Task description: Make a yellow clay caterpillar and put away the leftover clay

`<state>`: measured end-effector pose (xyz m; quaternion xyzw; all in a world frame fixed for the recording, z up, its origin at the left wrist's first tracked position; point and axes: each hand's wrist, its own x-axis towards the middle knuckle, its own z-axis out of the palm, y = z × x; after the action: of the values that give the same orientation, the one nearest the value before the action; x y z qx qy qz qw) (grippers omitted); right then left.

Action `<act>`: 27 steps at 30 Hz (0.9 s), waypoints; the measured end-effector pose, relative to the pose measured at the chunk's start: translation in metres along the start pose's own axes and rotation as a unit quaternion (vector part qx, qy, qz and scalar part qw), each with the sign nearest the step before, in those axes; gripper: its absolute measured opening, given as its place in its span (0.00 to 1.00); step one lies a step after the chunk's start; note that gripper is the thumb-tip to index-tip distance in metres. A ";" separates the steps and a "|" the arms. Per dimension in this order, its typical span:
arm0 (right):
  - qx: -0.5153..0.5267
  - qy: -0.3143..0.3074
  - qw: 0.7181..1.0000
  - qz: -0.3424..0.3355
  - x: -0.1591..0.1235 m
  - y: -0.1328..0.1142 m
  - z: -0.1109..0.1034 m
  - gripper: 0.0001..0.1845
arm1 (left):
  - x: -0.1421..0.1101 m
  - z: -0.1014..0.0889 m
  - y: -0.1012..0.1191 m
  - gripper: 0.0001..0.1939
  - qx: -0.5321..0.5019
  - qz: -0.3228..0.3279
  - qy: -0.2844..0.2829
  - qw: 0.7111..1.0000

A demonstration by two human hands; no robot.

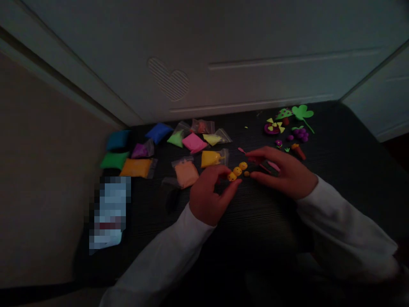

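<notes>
Head view: my left hand (207, 195) grips one end of the yellow ball row (237, 171), which sits between my hands over the desk (249, 217); my right hand (284, 172) is open, thumb beside a small orange ball (246, 174).

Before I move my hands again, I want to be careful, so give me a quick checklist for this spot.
1. Left hand holding the near end of the row of yellow balls: ok.
2. Right hand open: ok.
3. Small loose ball touching the right hand: cannot tell.
4. Pink tool fully visible: not ok, partly covered by the right hand.
5. Yellow clay bag sealed: cannot tell.
</notes>
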<state>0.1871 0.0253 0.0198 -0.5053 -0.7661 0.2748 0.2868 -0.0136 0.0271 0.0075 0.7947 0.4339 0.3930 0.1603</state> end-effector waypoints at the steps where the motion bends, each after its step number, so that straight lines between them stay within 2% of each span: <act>1: 0.039 0.000 0.999 -0.010 -0.001 -0.002 0.000 0.25 | 0.000 0.000 0.001 0.10 -0.001 -0.002 -0.004 1.000; 5: 0.105 -0.018 0.994 -0.035 -0.002 -0.008 0.003 0.26 | -0.002 0.000 0.003 0.10 -0.019 -0.001 -0.013 1.000; 16: 0.092 -0.031 0.995 -0.038 -0.001 -0.011 0.004 0.14 | -0.005 0.003 -0.001 0.12 -0.122 -0.043 -0.077 0.989; 27: 0.099 -0.019 0.994 -0.035 -0.002 -0.012 0.002 0.13 | -0.006 0.003 -0.003 0.13 -0.175 -0.056 -0.090 0.979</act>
<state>0.1793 0.0195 0.0270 -0.4419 -0.7578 0.3485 0.3303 -0.0148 0.0239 0.0003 0.7608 0.3863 0.3799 0.3573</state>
